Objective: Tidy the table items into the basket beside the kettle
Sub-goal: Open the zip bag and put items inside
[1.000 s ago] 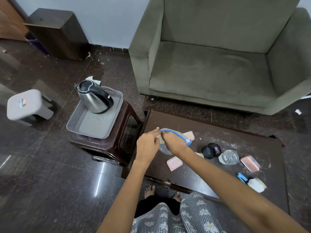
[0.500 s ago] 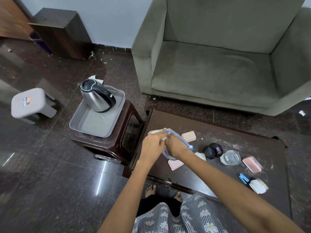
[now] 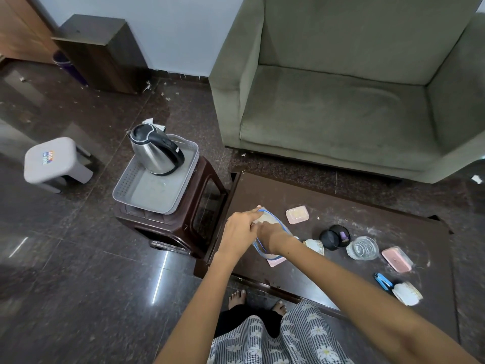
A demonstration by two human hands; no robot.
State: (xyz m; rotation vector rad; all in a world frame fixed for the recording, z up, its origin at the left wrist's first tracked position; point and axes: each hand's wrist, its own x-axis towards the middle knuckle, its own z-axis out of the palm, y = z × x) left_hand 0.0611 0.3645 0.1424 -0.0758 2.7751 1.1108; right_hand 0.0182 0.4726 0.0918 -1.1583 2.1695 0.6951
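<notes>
Meanwhile both hands, left hand (image 3: 240,229) and right hand (image 3: 270,232), clamp a blue-rimmed container (image 3: 265,219), hiding a pink lid (image 3: 275,261)

Kettle (image 3: 154,151) standing in the far part of the basket (image 3: 136,195), basket on a stool (image 3: 189,219) just left of the table (image 3: 367,222). Sofa (image 3: 341,101) behind the table. On the table, left to right: both hands (left hand (image 3: 240,232), right hand (image 3: 270,233)) touching over a clear container (image 3: 265,219) near the left end, a lidded box (image 3: 297,214) just beyond, then cup (image 3: 315,245), round pot (image 3: 334,237), glass dish (image 3: 362,248), another box (image 3: 396,259). Clip (image 3: 383,281) and second cup (image 3: 406,294) nearest the front right.
</notes>
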